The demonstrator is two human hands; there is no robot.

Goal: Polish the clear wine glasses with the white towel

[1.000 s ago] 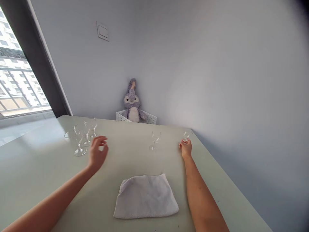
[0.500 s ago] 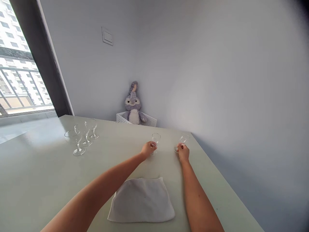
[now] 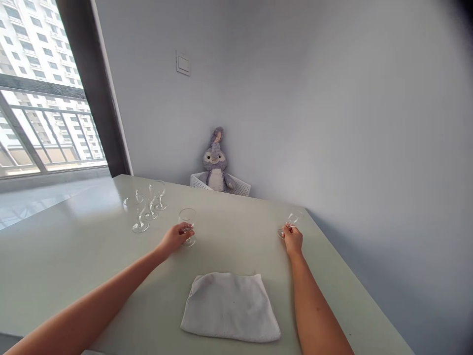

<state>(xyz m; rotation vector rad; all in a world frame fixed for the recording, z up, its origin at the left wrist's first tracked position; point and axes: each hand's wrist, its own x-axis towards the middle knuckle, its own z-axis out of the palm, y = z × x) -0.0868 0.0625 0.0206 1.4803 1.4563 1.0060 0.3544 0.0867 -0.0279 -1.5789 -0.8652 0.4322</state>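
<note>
My left hand [image 3: 179, 237] is closed round the stem of a clear wine glass [image 3: 187, 215], which is upright at the middle left of the table. Farther right, my right hand [image 3: 293, 238] grips a second stemmed wine glass [image 3: 295, 217] low on its stem; that glass leans to the right. Its foot is partly covered by my fingers. Nearer to me, between my forearms, lies a folded white cloth [image 3: 231, 308]. To the left of my left hand stand several more wine glasses [image 3: 140, 226] in a group.
The pale table [image 3: 236, 236] runs up to the wall on the right. Behind its far edge a grey plush toy [image 3: 215, 162] sits in a white perforated basket [image 3: 240, 187]. A window with a railing [image 3: 62, 128] is at the far left.
My left hand has moved left with its glass, away from my right hand and closer to the grouped glasses. My right hand keeps its hold. The whole view has shifted slightly.
</note>
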